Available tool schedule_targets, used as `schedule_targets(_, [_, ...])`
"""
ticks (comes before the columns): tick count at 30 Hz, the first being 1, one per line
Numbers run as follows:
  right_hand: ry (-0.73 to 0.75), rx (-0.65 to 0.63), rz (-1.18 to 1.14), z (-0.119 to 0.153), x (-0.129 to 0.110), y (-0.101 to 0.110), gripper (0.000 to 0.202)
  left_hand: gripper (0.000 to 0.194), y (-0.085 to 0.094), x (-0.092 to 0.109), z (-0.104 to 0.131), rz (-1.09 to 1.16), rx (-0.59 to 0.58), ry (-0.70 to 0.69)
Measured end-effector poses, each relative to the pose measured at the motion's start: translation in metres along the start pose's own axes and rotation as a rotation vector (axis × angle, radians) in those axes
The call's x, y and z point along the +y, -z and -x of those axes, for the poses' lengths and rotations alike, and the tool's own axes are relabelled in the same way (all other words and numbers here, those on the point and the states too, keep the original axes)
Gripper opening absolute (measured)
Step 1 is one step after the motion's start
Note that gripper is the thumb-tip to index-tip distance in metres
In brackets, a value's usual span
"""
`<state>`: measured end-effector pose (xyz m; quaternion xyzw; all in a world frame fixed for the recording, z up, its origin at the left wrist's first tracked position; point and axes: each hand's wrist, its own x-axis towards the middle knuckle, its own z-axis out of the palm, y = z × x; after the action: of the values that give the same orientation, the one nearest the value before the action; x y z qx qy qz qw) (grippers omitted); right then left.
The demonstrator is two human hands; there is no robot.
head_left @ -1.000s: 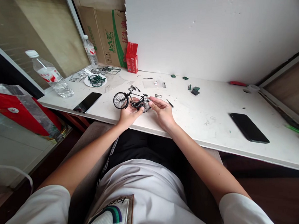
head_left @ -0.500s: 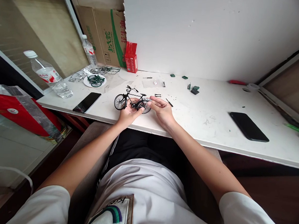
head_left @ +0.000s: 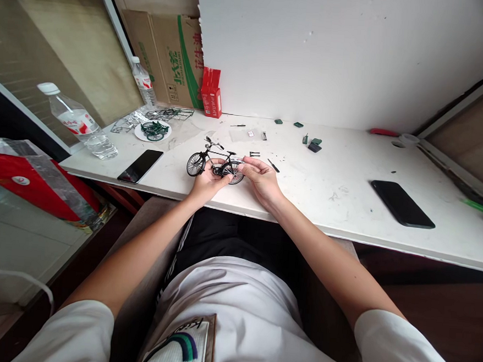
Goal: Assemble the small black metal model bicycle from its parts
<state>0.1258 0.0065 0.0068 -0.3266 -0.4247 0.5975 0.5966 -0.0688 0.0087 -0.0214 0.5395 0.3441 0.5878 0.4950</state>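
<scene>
A small black model bicycle is held upright over the table's front part, its front wheel to the left. My left hand is closed around its lower middle, the thumb near the pedals and rear wheel. At the back end, my right hand pinches the area above the rear wheel, by a small silvery rack. The fingertips partly cover that spot. Just beyond my right hand lie a small black part and a thin dark tool.
On the white table, a black phone lies right and another phone left. A plate bears green model parts. Water bottles, a red box and a cardboard box stand left. Green pieces lie at the back.
The bicycle's front end has shifted slightly to the right and tilted a little. Both hands keep nearly the same position and hold.
</scene>
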Motion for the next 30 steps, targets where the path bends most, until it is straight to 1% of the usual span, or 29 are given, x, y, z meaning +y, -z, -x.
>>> schedule_targets(4, [-0.015,-0.040,0.053,0.002,-0.007,-0.002,0.060,0.085,0.001,0.000,0.000,0.013,0.015,0.019])
schedule_targets(9, [-0.039,-0.054,0.081,0.004,-0.015,-0.004,0.064,0.085,0.001,0.000,0.001,0.009,0.022,0.023])
schedule_targets(17, [-0.020,-0.030,0.091,0.004,-0.011,-0.003,0.061,0.084,0.001,0.001,0.001,0.013,-0.001,0.023])
schedule_targets(24, [-0.008,-0.028,0.089,0.005,-0.009,-0.004,0.064,0.082,0.001,-0.001,0.001,0.011,-0.003,0.011])
schedule_targets(27, [-0.002,-0.101,0.167,0.000,-0.012,0.000,0.074,0.079,0.001,0.001,0.001,0.016,0.019,0.018])
schedule_targets(29, [0.064,-0.135,0.276,-0.008,-0.017,0.007,0.080,0.078,0.003,0.003,-0.001,0.033,0.068,0.033])
schedule_targets(30, [0.126,-0.124,0.347,-0.012,-0.020,0.012,0.078,0.078,0.005,0.005,-0.003,0.042,0.094,0.044])
